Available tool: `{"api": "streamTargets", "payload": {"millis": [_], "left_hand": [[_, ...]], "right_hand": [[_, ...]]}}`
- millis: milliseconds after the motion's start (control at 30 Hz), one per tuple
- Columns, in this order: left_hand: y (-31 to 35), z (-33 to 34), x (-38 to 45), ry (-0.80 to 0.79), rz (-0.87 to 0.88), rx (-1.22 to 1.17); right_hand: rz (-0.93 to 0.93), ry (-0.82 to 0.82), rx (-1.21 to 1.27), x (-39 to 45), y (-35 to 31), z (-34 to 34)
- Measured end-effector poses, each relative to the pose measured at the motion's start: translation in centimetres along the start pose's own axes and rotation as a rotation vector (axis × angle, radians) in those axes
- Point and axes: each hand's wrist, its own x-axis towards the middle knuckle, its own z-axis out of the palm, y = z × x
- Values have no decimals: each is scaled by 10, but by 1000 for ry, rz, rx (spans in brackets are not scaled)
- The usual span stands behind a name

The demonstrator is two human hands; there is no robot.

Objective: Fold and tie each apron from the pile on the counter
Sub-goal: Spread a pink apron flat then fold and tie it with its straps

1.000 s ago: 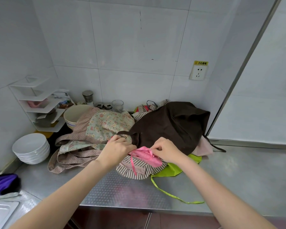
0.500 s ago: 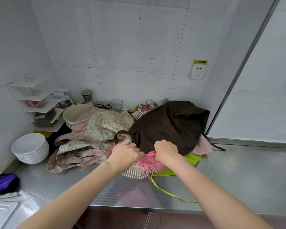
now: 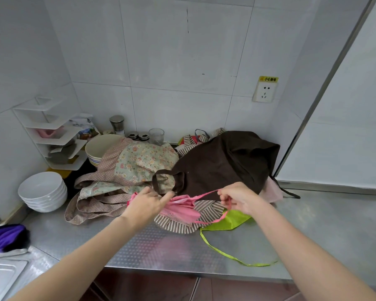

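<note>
A heap of aprons lies on the steel counter (image 3: 313, 231). On top sit a dark brown apron (image 3: 224, 164) and a floral apron (image 3: 139, 161) with dotted tan straps. At the front lies a pink apron (image 3: 180, 210) with a striped frill, over a lime green apron (image 3: 230, 221) whose tie trails toward the counter edge. My left hand (image 3: 149, 203) grips the pink apron's upper edge. My right hand (image 3: 239, 198) pinches its pink strap, which runs taut between both hands.
A stack of white bowls (image 3: 42, 192) stands at the left, cream bowls (image 3: 100, 148) behind them. A white corner shelf (image 3: 50, 131), jars and a glass (image 3: 156, 135) line the back wall. A purple cloth (image 3: 4, 236) lies by the sink at the far left.
My hands have drawn apart: the right one has pulled the pink strap out to the right, and more of the pink apron with its striped frill shows from under the brown one.
</note>
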Motion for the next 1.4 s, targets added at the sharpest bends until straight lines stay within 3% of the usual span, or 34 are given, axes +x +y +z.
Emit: {"api": "streamTargets", "payload": {"millis": [100,167,233,300,333,367,433,500,533,700,867,967,1267,1400], "left_hand": [[-7,25,-18,-46,5,-59],[-7,28,-19,-104,31,-57],[-5,27,-15,-104,21,-63],[-3,32,-14,-104,0,-114],[-2,34,-14,-102,-15,-153],[-2,36,-15,-94,-34,-188],[-4,37,-16,-63,-66,-218],[-5,37,-17,-22,-66,-208],[-6,36,-17,-10,-61,-207],[-4,28,-15,167,-3,-182],[2,22,-8,301,39,-162],[2,21,-7,336,24,-134],[17,29,-6,213,-136,-205],[28,35,-5,163,-110,-239]], "right_hand": [[-64,108,177,6,-14,-5],[-83,146,140,12,-22,-1],[-138,186,-183,16,-24,6],[-292,296,-647,14,-19,12],[-413,348,-763,12,-17,15],[-570,306,-773,9,-16,18],[-757,25,-791,4,-14,26],[-705,-204,-923,5,-3,35],[-673,-230,-952,8,3,38],[-617,-74,-826,9,13,44],[-448,-104,-761,6,12,45],[-447,-98,-781,5,12,41],[-550,-68,-796,-2,9,43],[-635,-2,-878,-3,18,48]]}}
